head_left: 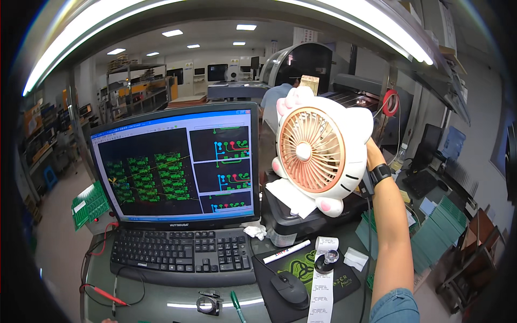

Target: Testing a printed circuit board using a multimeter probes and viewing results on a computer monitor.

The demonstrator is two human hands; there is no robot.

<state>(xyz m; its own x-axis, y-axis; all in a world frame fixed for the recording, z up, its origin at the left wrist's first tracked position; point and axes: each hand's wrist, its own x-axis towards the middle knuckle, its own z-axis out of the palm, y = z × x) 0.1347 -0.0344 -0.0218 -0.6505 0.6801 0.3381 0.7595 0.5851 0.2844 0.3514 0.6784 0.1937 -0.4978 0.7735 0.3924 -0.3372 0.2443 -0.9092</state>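
A white cartoon-cat desk fan (350, 121) with a pink-orange grille and a pink bow stands on or just above a black box-shaped device (296, 225). My right arm reaches up from the lower right, a black watch on its wrist. The right hand (374, 155) is at the fan's back right edge; its fingers are hidden behind the fan, so whether they grip it does not show. Of my left hand (109, 321) only a sliver of skin appears at the lower edge, below the keyboard (180, 253) and near a red-handled test probe (110, 295).
A monitor (172, 167) with green circuit layouts stands at left. On the desk lie a mouse (291, 288), a white marker (286, 251), a green pen (237, 307), a printed paper strip (321, 290) and a small loupe (206, 305). Green boards (439, 231) stand at right. A person (272, 97) is beyond the fan.
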